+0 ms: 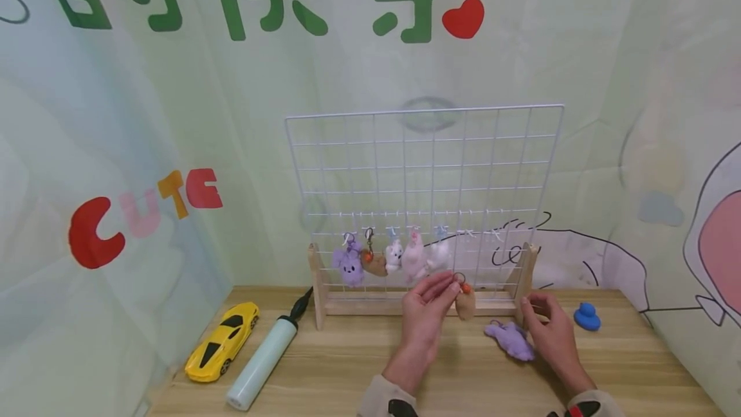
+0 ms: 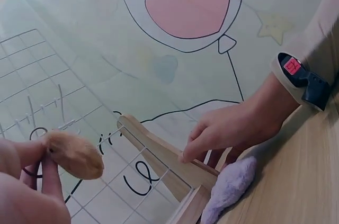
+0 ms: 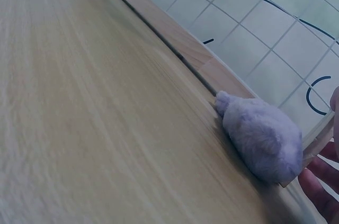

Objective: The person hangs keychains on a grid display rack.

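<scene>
My left hand pinches the ring of a small brown plush keychain between thumb and fingers, in front of the wire rack; a small orange piece shows near its top. In the left wrist view the brown keychain hangs beside the fingertips. My right hand is at the rack's right wooden upright, with fingertips against it and fingers loosely bent. Just left of that hand, a purple plush keychain lies on the table; it also shows in the right wrist view.
The white wire grid stands in a wooden base. Several plush keychains hang from its hooks, with bare hooks on the right. A yellow toy car, hand pump and blue rubber duck rest on the table.
</scene>
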`<act>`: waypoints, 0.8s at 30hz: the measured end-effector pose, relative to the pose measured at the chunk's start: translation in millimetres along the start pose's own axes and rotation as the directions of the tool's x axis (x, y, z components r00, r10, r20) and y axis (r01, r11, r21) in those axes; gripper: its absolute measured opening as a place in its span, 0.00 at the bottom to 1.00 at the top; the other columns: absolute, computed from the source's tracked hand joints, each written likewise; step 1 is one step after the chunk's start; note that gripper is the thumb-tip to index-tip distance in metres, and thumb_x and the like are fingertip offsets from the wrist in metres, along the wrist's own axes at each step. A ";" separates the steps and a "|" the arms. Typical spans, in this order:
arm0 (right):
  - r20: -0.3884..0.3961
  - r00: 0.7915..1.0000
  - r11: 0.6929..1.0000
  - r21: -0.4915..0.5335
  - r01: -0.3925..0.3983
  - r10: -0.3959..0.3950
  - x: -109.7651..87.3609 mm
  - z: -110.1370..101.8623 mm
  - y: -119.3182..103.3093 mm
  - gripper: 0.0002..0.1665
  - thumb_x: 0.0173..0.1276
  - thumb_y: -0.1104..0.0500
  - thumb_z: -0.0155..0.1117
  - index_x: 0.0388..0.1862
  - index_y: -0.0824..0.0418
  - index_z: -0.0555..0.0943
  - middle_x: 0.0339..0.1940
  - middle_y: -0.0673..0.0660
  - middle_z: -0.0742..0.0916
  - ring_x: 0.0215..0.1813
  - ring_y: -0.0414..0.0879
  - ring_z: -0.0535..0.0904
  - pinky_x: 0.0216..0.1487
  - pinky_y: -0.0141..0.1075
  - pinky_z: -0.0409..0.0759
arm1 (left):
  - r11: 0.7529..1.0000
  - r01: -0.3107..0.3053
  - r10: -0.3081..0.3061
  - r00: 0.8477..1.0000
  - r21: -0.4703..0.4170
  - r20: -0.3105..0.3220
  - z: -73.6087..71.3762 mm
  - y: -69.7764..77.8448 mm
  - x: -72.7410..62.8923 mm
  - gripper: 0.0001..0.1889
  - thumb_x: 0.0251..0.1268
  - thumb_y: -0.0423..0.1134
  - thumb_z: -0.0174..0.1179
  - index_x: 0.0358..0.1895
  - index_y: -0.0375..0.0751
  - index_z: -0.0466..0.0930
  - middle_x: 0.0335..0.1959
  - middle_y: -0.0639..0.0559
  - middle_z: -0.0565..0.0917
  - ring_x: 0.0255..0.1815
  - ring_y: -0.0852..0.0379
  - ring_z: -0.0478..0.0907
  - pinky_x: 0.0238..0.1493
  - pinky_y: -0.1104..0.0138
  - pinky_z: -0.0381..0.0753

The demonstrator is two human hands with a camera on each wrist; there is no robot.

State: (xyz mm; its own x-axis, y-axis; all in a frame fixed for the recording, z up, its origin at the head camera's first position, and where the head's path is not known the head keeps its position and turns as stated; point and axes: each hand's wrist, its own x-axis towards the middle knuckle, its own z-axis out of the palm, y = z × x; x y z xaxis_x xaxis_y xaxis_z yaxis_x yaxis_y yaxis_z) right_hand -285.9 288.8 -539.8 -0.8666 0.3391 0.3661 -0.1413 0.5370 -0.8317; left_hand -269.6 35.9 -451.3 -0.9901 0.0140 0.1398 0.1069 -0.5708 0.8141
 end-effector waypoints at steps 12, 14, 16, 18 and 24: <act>-0.010 1.000 1.000 0.015 0.017 -0.017 0.6 1.5 3.1 0.20 0.83 0.51 0.64 0.59 0.66 0.81 0.57 0.70 0.90 0.44 0.17 0.75 0.44 0.15 0.75 | 0.995 0.005 -0.005 1.000 -0.096 0.005 20.6 2.3 6.7 0.15 0.67 0.25 0.72 0.56 0.28 0.87 0.50 0.43 0.93 0.50 0.56 0.92 0.57 0.64 0.90; -0.010 1.000 1.000 0.012 0.020 -0.020 1.1 1.7 3.7 0.20 0.83 0.50 0.64 0.58 0.66 0.81 0.57 0.70 0.90 0.45 0.19 0.76 0.44 0.15 0.76 | 0.995 0.000 0.001 1.000 -0.099 0.015 26.0 3.4 7.9 0.15 0.67 0.25 0.73 0.56 0.29 0.87 0.51 0.42 0.93 0.50 0.56 0.92 0.57 0.65 0.90; -0.010 1.000 1.000 0.009 0.022 -0.022 1.4 1.7 4.0 0.20 0.83 0.50 0.64 0.58 0.66 0.81 0.57 0.70 0.90 0.45 0.22 0.77 0.44 0.15 0.76 | 0.994 -0.007 0.009 1.000 -0.106 0.024 31.9 5.4 8.8 0.15 0.67 0.26 0.73 0.56 0.30 0.87 0.53 0.40 0.92 0.51 0.56 0.91 0.58 0.65 0.90; -0.010 1.000 1.000 0.005 0.023 -0.023 1.3 1.5 4.4 0.20 0.83 0.50 0.64 0.58 0.66 0.81 0.57 0.70 0.90 0.46 0.23 0.77 0.44 0.16 0.76 | 0.993 -0.015 0.019 0.999 -0.116 0.030 37.9 8.0 9.7 0.15 0.68 0.26 0.72 0.56 0.30 0.87 0.54 0.40 0.91 0.52 0.55 0.91 0.59 0.64 0.90; -0.003 1.000 1.000 0.004 0.009 -0.009 1.2 0.9 5.0 0.20 0.83 0.49 0.64 0.58 0.65 0.82 0.58 0.70 0.90 0.45 0.19 0.75 0.44 0.17 0.77 | 0.989 -0.057 0.060 0.998 -0.136 0.016 52.4 14.6 14.6 0.15 0.69 0.26 0.71 0.57 0.30 0.86 0.53 0.41 0.91 0.53 0.53 0.91 0.61 0.62 0.89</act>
State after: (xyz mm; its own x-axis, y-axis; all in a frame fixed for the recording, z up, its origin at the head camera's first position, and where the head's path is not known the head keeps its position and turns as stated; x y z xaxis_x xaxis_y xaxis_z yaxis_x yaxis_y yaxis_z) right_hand -288.0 291.3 -543.8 -0.8640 0.3366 0.3745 -0.1507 0.5368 -0.8301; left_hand -277.8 70.8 -407.8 -0.9804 -0.0070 0.1970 0.1497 -0.6769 0.7207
